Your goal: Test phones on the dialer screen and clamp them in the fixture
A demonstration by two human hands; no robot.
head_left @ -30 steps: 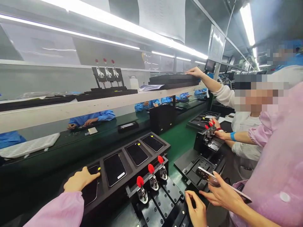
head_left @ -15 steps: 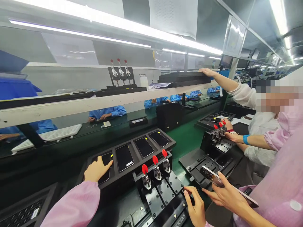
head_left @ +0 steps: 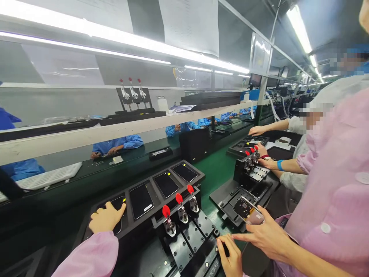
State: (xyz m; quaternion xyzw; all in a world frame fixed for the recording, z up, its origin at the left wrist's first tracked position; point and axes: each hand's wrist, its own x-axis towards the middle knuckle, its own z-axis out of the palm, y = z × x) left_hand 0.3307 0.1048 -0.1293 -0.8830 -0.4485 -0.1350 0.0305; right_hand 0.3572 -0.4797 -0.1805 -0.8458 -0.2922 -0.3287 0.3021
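My left hand [head_left: 106, 217] lies spread over the smartphone [head_left: 117, 203] in the tray [head_left: 158, 201], grip uncertain; I'd touch only edges, sparing the yellow tab [head_left: 124, 200] just right of that hand. My right hand [head_left: 230, 252] curls beside the toggle-clamp fixture [head_left: 194, 235], hold likewise unclear.

No legible txt; ltrs [head_left: 213, 268] on jig [head_left: 193, 235] too blurry.
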